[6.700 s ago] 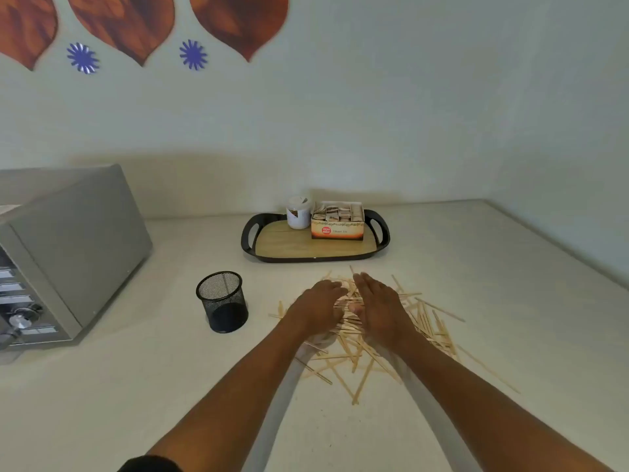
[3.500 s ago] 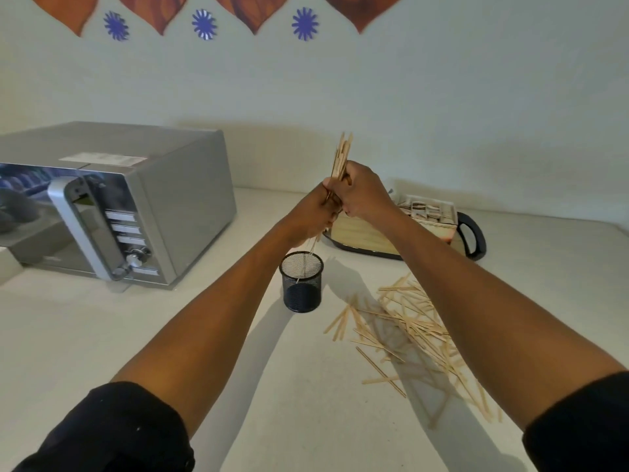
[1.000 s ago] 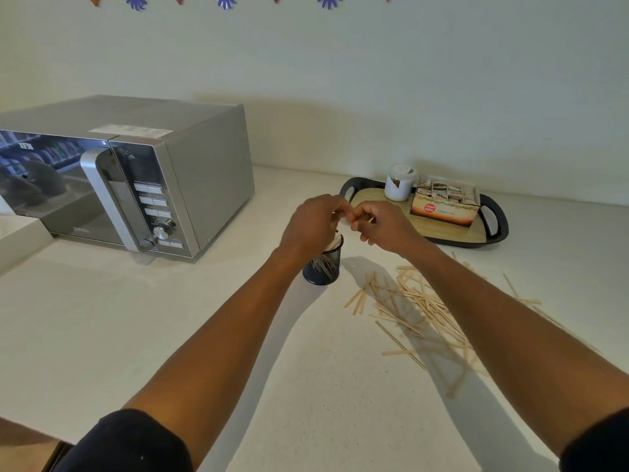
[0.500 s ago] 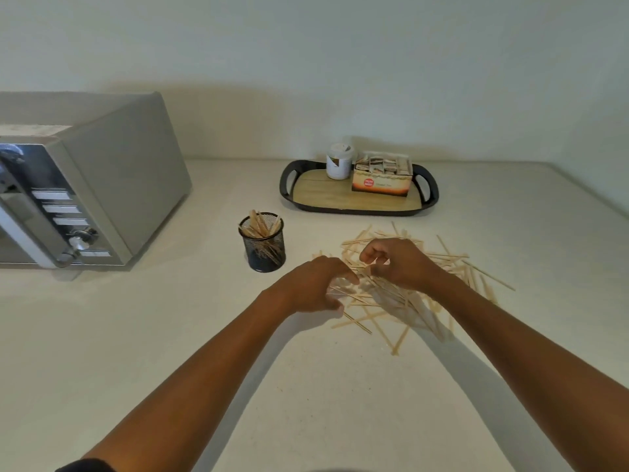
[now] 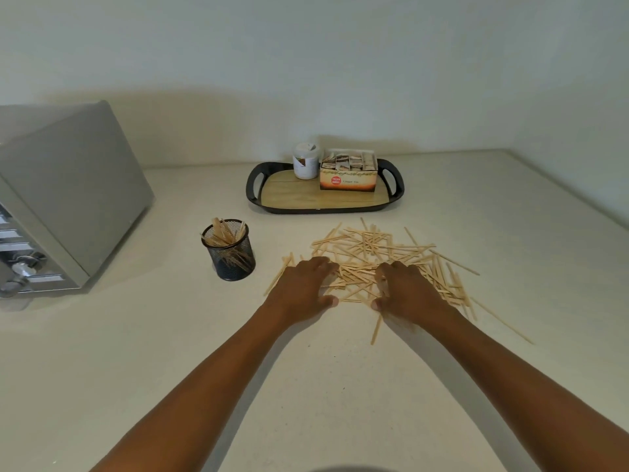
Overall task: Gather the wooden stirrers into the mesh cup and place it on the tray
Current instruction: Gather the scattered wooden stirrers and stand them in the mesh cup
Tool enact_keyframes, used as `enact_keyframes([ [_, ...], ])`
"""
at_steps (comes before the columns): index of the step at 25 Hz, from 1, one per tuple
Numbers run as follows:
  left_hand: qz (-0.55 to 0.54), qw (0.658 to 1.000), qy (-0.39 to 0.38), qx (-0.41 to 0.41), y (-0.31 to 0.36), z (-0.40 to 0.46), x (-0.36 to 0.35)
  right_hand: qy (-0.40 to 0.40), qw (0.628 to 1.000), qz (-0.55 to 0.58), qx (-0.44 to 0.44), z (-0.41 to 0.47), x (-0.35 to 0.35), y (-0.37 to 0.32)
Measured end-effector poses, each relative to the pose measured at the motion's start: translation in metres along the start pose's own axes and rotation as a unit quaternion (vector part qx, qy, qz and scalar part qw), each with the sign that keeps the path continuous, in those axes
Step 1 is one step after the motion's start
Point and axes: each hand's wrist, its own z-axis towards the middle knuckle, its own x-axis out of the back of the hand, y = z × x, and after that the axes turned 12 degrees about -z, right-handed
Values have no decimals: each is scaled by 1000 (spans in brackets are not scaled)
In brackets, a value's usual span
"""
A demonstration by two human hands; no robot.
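A loose pile of wooden stirrers lies spread on the white counter. My left hand and my right hand rest palm down on the pile's near edge, fingers curved and spread, with a bunch of stirrers heaped between them. Neither hand has lifted anything. The black mesh cup stands upright to the left of the pile with several stirrers leaning inside it. The black tray with a wooden floor sits behind the pile, near the wall.
On the tray stand a white jar and an open box of sachets. A silver microwave fills the left side. A few stray stirrers reach out to the right. The counter ends at walls behind and at the right.
A bundle of stirrers went into the mesh cup. Both hands came back down to the pile and now press in on it from either side.
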Motion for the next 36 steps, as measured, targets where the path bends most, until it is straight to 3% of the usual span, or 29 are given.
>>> enact_keyframes([
  [8,10,995,97,7,17,43,-4,106,989,107,7,29,4,-2],
  [10,22,999,27,15,11,50,4,92,990,107,24,41,10,3],
  [13,39,996,-68,50,9,59,11,9,994,78,71,59,20,-2],
  [15,25,998,-52,37,10,64,8,-34,994,39,97,68,21,-10],
  [18,-5,999,-30,45,10,69,4,-39,992,-39,116,76,15,-20],
  [25,68,996,53,25,5,71,-4,40,986,-82,137,79,10,-18],
  [36,197,977,71,-36,14,72,-9,151,964,-168,143,78,6,-18],
])
